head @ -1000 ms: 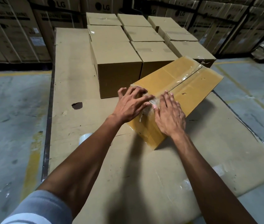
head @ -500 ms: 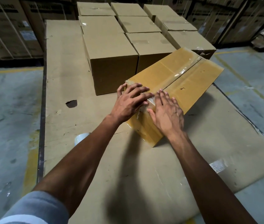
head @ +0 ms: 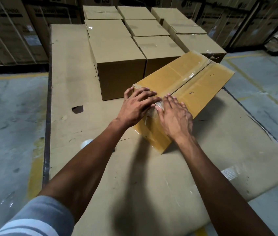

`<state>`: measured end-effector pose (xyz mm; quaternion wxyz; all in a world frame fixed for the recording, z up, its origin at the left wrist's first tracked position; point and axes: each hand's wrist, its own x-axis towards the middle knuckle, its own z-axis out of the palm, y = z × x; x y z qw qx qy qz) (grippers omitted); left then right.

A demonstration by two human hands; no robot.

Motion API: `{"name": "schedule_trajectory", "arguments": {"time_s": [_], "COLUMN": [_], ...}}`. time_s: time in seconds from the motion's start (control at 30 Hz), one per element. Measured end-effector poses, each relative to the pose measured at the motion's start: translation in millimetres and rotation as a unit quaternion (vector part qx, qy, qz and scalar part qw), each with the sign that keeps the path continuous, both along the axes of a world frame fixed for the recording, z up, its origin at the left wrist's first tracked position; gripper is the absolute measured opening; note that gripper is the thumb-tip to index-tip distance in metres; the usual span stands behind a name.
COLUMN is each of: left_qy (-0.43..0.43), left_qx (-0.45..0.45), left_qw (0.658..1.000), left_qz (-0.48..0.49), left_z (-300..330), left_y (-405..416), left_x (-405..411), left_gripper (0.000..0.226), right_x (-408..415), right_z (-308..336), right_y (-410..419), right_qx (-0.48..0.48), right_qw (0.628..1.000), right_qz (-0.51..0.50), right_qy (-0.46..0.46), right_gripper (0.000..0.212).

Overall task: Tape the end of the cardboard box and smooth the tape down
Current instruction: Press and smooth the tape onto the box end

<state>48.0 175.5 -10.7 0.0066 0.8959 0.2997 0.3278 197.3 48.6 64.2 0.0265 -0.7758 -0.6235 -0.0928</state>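
Note:
A yellow-brown cardboard box point(head: 201, 80) lies at an angle on a flat cardboard sheet, with clear tape point(head: 188, 76) running along its top seam. Both hands rest flat on the box's near end, where the tape folds over the edge. My left hand point(head: 138, 106) lies on the near left corner, fingers spread across the top. My right hand point(head: 175, 114) presses on the seam and the end face beside it. A wrinkled bit of tape point(head: 152, 113) shows between the two hands. A roll of clear tape point(head: 86, 143) lies on the sheet, partly hidden by my left forearm.
Several closed brown boxes point(head: 117, 53) stand in rows just behind the taped box. The cardboard sheet point(head: 135, 176) has a dark hole point(head: 77, 109) at the left. Concrete floor with yellow lines lies on both sides. Large stacked cartons point(head: 7, 36) line the back.
Both hands have stayed on the box's near end, sliding slightly over the tape; my right fingers moved a little further onto the top. The view has shifted a little.

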Motion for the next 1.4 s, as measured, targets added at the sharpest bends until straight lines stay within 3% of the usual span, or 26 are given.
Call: {"name": "schedule_trajectory", "arguments": {"time_s": [0.17, 0.33, 0.53, 0.73, 1.0, 1.3, 1.4], "left_qy": [0.011, 0.081, 0.065, 0.07, 0.124, 0.139, 0.118], "left_qx": [-0.003, 0.03, 0.011, 0.005, 0.007, 0.02, 0.012], "left_qw": [1.0, 0.996, 0.998, 0.997, 0.992, 0.99, 0.993], "left_qz": [-0.001, -0.026, -0.012, 0.016, 0.004, 0.013, 0.019], "left_z": [-4, 0, 7, 7, 14, 24, 26], "left_y": [3, 11, 5, 0, -3, -15, -21], "left_x": [1, -12, -7, -5, -14, -12, -10], "left_gripper": [0.044, 0.064, 0.044, 0.044, 0.067, 0.058, 0.047], "right_x": [3, 3, 0, 0, 4, 15, 17], "right_z": [-2, -2, 4, 1, -2, 1, 1], "right_y": [4, 4, 3, 4, 2, -8, -12], "right_qx": [-0.031, -0.037, -0.015, -0.027, -0.05, -0.048, -0.03], "right_qw": [0.999, 0.998, 1.0, 0.998, 0.993, 0.99, 0.995], "right_qz": [0.001, 0.005, -0.005, -0.005, 0.007, 0.049, 0.039], "right_qy": [-0.03, -0.053, -0.026, -0.05, -0.104, -0.12, -0.085], "right_gripper": [0.072, 0.078, 0.073, 0.07, 0.082, 0.077, 0.075]}}
